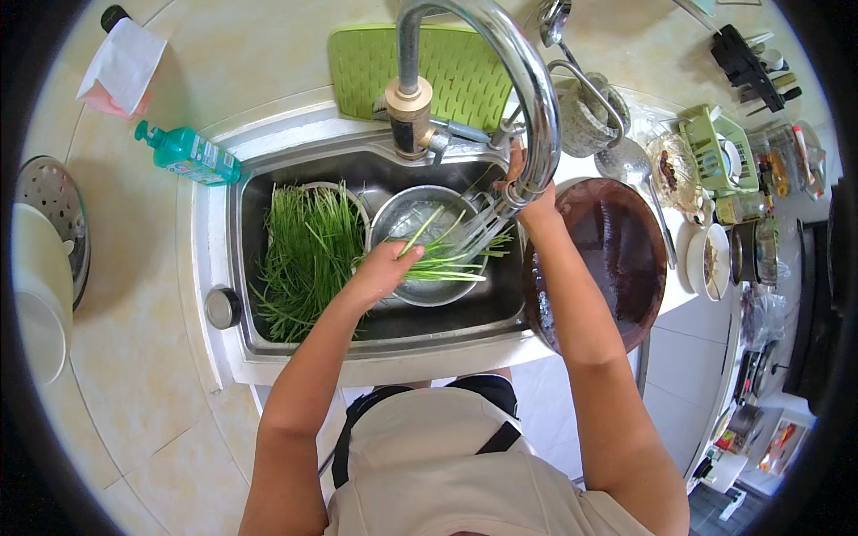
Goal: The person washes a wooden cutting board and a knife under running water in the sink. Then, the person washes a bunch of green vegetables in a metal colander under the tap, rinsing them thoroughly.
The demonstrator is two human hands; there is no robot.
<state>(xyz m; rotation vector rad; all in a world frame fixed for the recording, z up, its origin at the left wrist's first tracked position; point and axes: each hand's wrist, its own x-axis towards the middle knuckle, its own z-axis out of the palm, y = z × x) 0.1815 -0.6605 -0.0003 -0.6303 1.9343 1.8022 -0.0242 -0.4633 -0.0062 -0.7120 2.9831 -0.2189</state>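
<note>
My left hand (pixel 384 271) is closed around a small bunch of green stalks (pixel 442 262), like chives, above a round metal basin (pixel 429 201) in the steel sink. Water streams from the curved chrome faucet (pixel 543 87) over the stalks and into the basin. My right hand (pixel 529 184) is up at the faucet's spout end, its fingers partly hidden behind the chrome; whether it grips anything cannot be told. Left of the basin, a thick heap of long green stalks (pixel 308 261) lies over a round container (pixel 355 197) in the sink (pixel 402 338).
A round wooden board (pixel 630 261) lies right of the sink, partly under my right forearm. Behind it stands a stone mortar (pixel 590 117). A green textured mat (pixel 362 67) leans behind the faucet. A teal pump bottle (pixel 194 157) and a round lid (pixel 222 307) sit at left.
</note>
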